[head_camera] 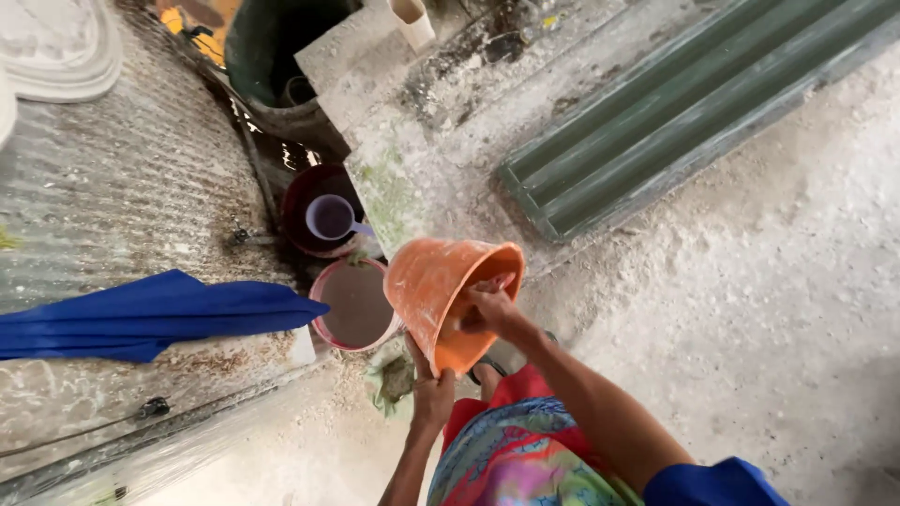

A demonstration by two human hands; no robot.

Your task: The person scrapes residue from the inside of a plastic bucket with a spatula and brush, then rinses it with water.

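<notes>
Below the head camera, centre of frame: an orange bucket (441, 295) is held tilted, its mouth turned down and to the right, smeared with pale residue.

Head view, left hand: the left hand (431, 386) is pressed against the bucket's lower rim from beneath, fingers spread flat along the outer wall; a supporting contact is seen, not a pinch.

Head view, right hand: the right hand (489, 309) is placed inside the bucket's mouth, fingers curled against the inner wall. Whether anything is pinched in them cannot be told, since the fingertips are hidden by the rim.

Head view, bucket position: the orange bucket is held in the air just right of a pink-rimmed basin (354, 305) filled with grey-brown liquid; the two appear to overlap at the basin's right edge, and contact cannot be confirmed.

Head view, behind the basin: a dark red tub (302, 211) is noted, with a pale purple dipper (331, 217) resting in it. Farther back a dark green barrel (262, 47) is seen.

Head view, left side: a blue cloth (150, 314) is draped over a corrugated metal sheet (122, 187).

Head view, right side: a green corrugated panel (675, 112) lies on the dusty concrete floor (769, 300).

Head view, clothing: a multicoloured garment (516, 459) is visible at the lower edge.
</notes>
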